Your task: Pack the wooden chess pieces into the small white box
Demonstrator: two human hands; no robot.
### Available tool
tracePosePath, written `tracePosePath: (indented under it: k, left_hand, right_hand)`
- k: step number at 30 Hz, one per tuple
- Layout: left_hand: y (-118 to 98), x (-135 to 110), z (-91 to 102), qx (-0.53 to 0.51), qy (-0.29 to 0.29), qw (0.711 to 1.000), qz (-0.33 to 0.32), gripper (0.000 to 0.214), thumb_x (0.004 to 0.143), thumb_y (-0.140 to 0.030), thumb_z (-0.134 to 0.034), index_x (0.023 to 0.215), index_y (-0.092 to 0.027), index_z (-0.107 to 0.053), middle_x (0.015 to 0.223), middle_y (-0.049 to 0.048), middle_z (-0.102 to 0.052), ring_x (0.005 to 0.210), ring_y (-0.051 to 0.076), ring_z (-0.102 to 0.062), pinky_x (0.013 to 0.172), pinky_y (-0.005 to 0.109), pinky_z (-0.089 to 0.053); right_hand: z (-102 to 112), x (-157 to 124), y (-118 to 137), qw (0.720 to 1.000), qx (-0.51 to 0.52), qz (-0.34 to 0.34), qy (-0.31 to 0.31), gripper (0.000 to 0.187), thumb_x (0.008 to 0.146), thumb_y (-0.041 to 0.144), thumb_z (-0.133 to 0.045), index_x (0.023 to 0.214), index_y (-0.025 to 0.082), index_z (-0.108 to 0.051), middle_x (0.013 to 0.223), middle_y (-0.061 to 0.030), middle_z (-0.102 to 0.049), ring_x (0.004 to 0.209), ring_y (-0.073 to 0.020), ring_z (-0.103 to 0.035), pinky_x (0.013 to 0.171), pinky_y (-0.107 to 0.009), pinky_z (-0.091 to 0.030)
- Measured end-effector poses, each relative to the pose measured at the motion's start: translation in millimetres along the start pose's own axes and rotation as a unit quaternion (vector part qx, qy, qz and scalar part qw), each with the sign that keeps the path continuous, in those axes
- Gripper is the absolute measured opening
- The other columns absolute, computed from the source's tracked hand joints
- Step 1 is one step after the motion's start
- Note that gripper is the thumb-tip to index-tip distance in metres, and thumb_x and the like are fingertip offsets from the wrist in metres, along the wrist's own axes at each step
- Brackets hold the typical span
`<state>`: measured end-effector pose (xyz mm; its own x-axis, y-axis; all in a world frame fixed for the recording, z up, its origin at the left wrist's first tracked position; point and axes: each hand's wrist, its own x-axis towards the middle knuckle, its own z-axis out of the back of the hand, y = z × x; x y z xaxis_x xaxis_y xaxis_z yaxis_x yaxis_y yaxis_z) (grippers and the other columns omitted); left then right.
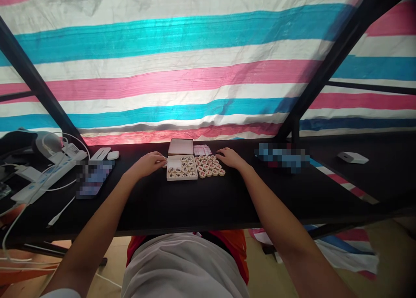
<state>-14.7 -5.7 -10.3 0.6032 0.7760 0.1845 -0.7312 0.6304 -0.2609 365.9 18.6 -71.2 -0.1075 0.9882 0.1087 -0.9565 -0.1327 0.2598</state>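
Note:
A white open box (182,178) on the black table holds several round xiangqi pieces with black characters; its upper left part shows bare bottom. My left hand (150,163) is at the box's left side, fingertips closed on a xiangqi piece (165,162) that is partly hidden. Right of the box, xiangqi pieces with red characters (209,165) lie flat in a close group. My right hand (231,157) rests at the group's upper right edge, fingers stretched out, with nothing visible in it. Behind the box stands its lid (180,147), or a similar pale tray.
A pinkish paper stack (202,149) lies behind the red pieces. At left are a phone (95,180), a white cable (61,212), a white earbud case (113,155) and a power strip (48,174). A blurred object (282,157) and a white box (352,158) are at right.

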Motion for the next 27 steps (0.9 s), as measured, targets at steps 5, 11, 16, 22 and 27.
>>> tracePosePath:
  k: [5, 11, 16, 22, 27]
  left_hand:
    - [17, -5, 7.5, 0.021, 0.112, 0.991, 0.072, 0.027, 0.081, -0.036, -0.047, 0.089, -0.024, -0.07, 0.096, 0.0029, -0.069, 0.085, 0.02, -0.062, 0.079, 0.027, -0.045]
    - [11, -4, -0.2, 0.069, 0.107, 0.986, 0.106, 0.021, 0.08, -0.031, -0.048, 0.098, -0.024, -0.056, 0.09, 0.0038, -0.067, 0.075, 0.02, -0.062, 0.062, 0.025, -0.042]
    - [10, -2, -2.9, 0.088, 0.108, 0.985, 0.1, 0.008, 0.077, -0.026, -0.051, 0.082, -0.021, -0.054, 0.08, 0.0035, -0.063, 0.072, 0.02, -0.059, 0.058, 0.025, -0.039]
    - [12, -2, -4.0, 0.087, 0.1, 0.987, 0.09, 0.013, 0.078, -0.025, -0.049, 0.08, -0.02, -0.06, 0.094, 0.0059, -0.058, 0.072, 0.017, -0.059, 0.064, 0.026, -0.042]
    - [-1, -3, 1.5, 0.068, 0.076, 0.993, 0.052, 0.022, 0.085, -0.032, -0.044, 0.083, -0.02, -0.063, 0.088, 0.0047, -0.061, 0.078, 0.019, -0.059, 0.067, 0.027, -0.042]
  right_hand:
    - [1, -1, 1, 1.0, -0.011, -0.003, 0.002, 0.039, 0.09, 0.037, -0.046, 0.118, 0.014, -0.062, 0.119, -0.0143, -0.06, 0.111, -0.0233, -0.056, 0.097, -0.03, -0.038]
    - [2, -2, 2, 1.0, -0.013, 0.004, 0.002, 0.04, 0.091, 0.037, -0.046, 0.118, 0.013, -0.062, 0.119, -0.0148, -0.06, 0.112, -0.0237, -0.055, 0.097, -0.03, -0.038]
    - [2, -2, 2, 1.0, -0.017, 0.007, 0.003, 0.039, 0.091, 0.036, -0.046, 0.118, 0.014, -0.062, 0.119, -0.0144, -0.06, 0.112, -0.0235, -0.055, 0.097, -0.029, -0.038]
    - [1, -1, 0, 1.0, -0.012, 0.006, 0.0, 0.039, 0.09, 0.036, -0.047, 0.117, 0.013, -0.062, 0.119, -0.0149, -0.06, 0.112, -0.0237, -0.055, 0.098, -0.029, -0.037]
    - [2, -3, 2, 1.0, -0.012, 0.007, 0.001, 0.039, 0.09, 0.035, -0.047, 0.118, 0.012, -0.062, 0.119, -0.0153, -0.06, 0.112, -0.0241, -0.055, 0.098, -0.03, -0.038]
